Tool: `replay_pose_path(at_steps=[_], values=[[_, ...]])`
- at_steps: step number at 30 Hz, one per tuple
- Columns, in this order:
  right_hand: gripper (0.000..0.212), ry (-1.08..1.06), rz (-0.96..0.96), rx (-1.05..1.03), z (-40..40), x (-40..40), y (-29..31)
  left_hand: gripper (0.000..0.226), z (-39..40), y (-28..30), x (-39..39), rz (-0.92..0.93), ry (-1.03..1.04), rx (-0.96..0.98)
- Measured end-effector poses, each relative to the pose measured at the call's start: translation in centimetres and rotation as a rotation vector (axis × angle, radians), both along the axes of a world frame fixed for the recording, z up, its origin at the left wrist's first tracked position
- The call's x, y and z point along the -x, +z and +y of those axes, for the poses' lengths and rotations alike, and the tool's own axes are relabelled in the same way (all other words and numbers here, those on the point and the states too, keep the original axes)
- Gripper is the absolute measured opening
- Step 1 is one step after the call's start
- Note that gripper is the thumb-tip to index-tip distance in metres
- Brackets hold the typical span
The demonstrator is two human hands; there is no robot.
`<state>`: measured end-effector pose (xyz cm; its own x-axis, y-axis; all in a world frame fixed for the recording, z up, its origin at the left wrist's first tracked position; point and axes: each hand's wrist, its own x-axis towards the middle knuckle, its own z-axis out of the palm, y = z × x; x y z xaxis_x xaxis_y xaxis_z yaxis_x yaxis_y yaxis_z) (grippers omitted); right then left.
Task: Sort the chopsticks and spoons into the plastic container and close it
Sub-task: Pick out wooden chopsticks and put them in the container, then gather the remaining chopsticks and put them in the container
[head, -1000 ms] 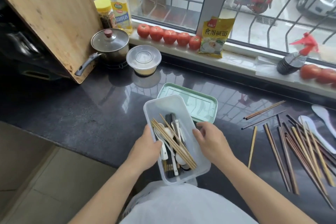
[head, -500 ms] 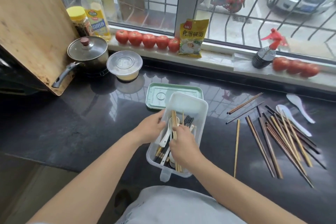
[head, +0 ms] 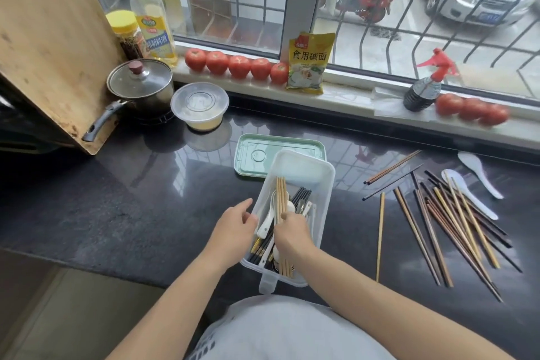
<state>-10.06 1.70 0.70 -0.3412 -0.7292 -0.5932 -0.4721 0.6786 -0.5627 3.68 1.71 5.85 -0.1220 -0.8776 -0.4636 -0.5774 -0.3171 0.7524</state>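
The clear plastic container (head: 321, 184) sits on the dark tabletop (head: 146, 199) near its front edge, straight ahead of the person, with its far end overlapping the green lid (head: 263, 152), which lies flat just behind it. Inside the container lie a bundle of light wooden chopsticks (head: 281, 196) running lengthwise, some dark chopsticks (head: 302, 196) beside them, and white spoons (head: 270, 219) toward the left wall.

The right hand (head: 292, 231) is down inside the container with its fingers curled over the light wooden chopsticks, apparently gripping them near their middle. The left hand (head: 233, 225) rests against the container's left wall, fingers loosely spread and touching the rim, holding nothing.

To the right on the tabletop, well apart from the container, a loose spread of chopsticks (head: 444, 228) lies fanned out, brown, dark and pale ones crossing each other. One pale chopstick (head: 380, 234) lies alone between that spread and the container. Two white spoons (head: 479, 169) lie at the far edge of the spread, one partly under the sticks.

Further back, at the left, a lidded pot (head: 140, 88) stands beside a round plastic bowl with a lid (head: 200, 105), with a wooden cutting board (head: 43, 38) leaning in front of them. On the windowsill (head: 350, 96) stand an oil bottle (head: 152, 17), a yellow-capped jar (head: 125, 29), a row of tomatoes (head: 236, 66), a yellow packet (head: 308, 63), a spray bottle (head: 423, 88) and more tomatoes (head: 473, 109).
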Motion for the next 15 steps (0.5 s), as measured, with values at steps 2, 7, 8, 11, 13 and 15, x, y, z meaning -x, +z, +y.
replay_pose_path(at_steps=[2,7,8,11,13,15], values=[[0.045,0.025,0.026,-0.013,-0.6,0.3,0.4,0.054,-0.1,-0.1,0.1,-0.036,-0.008,0.026],[0.051,0.055,-0.061,-0.035,-1.2,1.2,4.0,0.051,0.0,1.1,0.8,-0.056,0.057,0.184],[0.050,0.056,-0.098,0.004,-1.0,1.7,5.0,0.049,0.0,1.5,1.1,-0.038,0.073,0.225],[0.038,-0.040,-0.193,0.171,0.7,4.2,7.7,0.037,0.6,3.6,2.2,0.054,0.128,0.299],[0.029,-0.217,-0.211,0.274,2.3,6.9,8.4,0.032,1.4,5.3,3.5,0.153,0.129,0.313],[0.029,-0.412,-0.206,0.298,4.3,10.2,8.1,0.033,2.4,6.5,5.4,0.249,0.051,0.272]])
